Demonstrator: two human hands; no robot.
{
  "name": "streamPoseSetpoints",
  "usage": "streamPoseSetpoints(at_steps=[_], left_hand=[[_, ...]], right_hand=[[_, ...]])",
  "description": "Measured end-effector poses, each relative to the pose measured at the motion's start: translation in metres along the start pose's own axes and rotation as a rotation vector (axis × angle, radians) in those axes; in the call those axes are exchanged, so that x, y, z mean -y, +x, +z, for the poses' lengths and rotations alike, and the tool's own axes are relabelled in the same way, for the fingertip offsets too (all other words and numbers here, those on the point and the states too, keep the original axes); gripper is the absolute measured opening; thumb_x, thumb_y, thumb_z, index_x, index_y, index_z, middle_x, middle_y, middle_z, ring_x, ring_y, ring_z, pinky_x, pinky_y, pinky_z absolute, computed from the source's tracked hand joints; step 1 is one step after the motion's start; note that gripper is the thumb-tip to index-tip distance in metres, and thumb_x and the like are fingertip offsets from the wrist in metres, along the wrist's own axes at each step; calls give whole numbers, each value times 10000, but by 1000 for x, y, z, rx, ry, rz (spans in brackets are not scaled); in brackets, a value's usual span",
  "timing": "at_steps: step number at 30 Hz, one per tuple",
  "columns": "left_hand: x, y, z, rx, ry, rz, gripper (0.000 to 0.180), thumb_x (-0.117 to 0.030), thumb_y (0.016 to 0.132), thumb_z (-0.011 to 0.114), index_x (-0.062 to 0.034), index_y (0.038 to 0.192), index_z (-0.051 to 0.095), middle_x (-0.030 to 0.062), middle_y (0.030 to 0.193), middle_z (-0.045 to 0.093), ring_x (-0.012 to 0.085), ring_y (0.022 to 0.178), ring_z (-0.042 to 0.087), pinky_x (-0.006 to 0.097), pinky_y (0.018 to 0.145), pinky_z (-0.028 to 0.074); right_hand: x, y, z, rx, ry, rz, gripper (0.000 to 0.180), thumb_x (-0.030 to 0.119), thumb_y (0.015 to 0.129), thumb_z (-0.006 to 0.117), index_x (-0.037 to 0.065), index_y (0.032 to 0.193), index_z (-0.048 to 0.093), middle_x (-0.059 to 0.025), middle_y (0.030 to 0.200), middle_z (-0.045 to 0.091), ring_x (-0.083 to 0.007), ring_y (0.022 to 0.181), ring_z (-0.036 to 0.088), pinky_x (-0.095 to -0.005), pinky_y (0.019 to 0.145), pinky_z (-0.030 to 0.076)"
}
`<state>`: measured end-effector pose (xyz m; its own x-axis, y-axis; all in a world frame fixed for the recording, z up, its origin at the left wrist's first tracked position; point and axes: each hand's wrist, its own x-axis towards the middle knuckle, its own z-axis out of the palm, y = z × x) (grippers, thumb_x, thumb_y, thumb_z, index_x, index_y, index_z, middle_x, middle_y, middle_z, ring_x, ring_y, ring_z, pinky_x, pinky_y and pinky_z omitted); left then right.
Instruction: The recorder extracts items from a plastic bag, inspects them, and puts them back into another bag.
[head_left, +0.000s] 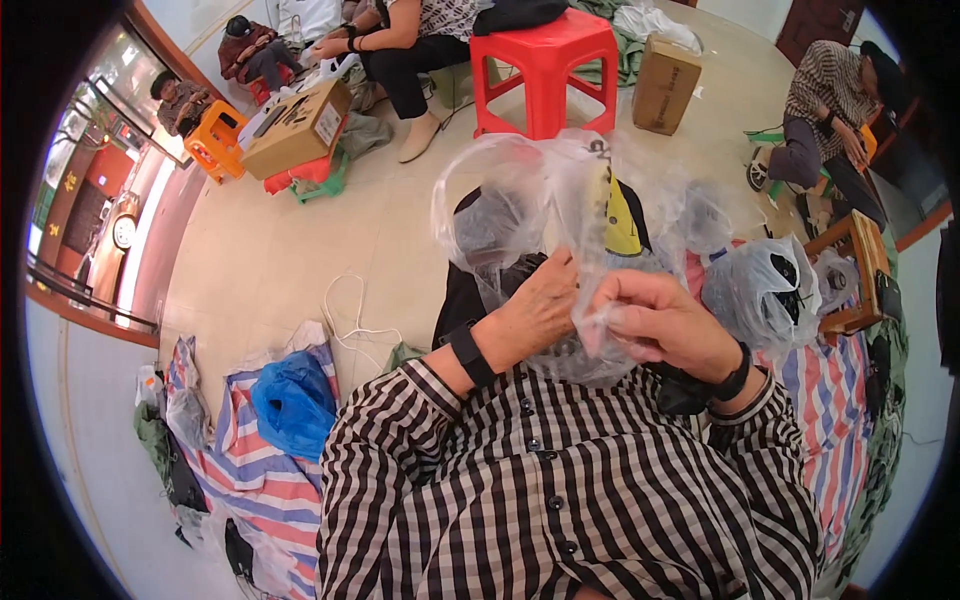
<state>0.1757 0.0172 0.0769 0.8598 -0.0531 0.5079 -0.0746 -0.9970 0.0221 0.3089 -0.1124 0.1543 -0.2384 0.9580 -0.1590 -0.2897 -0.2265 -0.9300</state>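
Observation:
A clear plastic bag (572, 190) is stretched out in front of my body, above my lap. My right hand (665, 318) pinches its gathered edge between thumb and fingers. Beside it, my left hand (530, 312) is closed at the same bag; its fingertips are partly hidden by the film. A yellow piece with dark print (622, 222) shows next to the bag, over my dark trousers. What, if anything, the bag contains is hard to make out through the glare.
At my right stands a clear bag of black items (760, 290) by a wooden stool (850, 275). A blue bag (295, 400) lies on striped sheeting (250, 480) to the left. Ahead are a red stool (545, 65), a cardboard box (667, 85) and several seated people.

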Motion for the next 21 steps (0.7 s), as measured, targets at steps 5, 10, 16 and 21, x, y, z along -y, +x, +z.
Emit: streamPoseSetpoints(at_steps=[5, 10, 16, 21], left_hand=[[28, -41, 40, 24, -101, -139, 281, -186, 775, 550, -71, 1030, 563, 89, 993, 573, 271, 939, 547, 359, 809, 437], [-2, -14, -31, 31, -42, -25, 283, -237, 814, 571, -86, 1052, 602, 82, 979, 612, 272, 966, 580, 358, 813, 460], [-56, 40, 37, -579, -1832, 1405, 299, -221, 814, 627, -88, 1079, 597, 103, 1033, 598, 241, 984, 563, 320, 817, 457], [-80, 82, 67, -772, -2527, 2282, 313, -210, 804, 628, -86, 1090, 595, 110, 1039, 597, 245, 986, 562, 327, 821, 456]], right_hand=[[-11, 7, 13, 239, 13, 3, 113, 143, 940, 473, 45, 956, 528, -34, 824, 622, -14, 479, 378, -160, 423, 291], [-9, 24, 13, 349, 13, 28, 126, 144, 930, 495, 25, 957, 523, -36, 798, 584, -24, 493, 385, -166, 427, 285], [-24, 61, 56, 482, 148, 89, 174, 152, 901, 507, 32, 1007, 576, -23, 765, 597, -24, 496, 398, -164, 411, 278], [-44, 83, 88, 807, 240, -17, 116, 125, 878, 529, 24, 932, 549, -18, 678, 570, -23, 475, 415, -181, 396, 287]])
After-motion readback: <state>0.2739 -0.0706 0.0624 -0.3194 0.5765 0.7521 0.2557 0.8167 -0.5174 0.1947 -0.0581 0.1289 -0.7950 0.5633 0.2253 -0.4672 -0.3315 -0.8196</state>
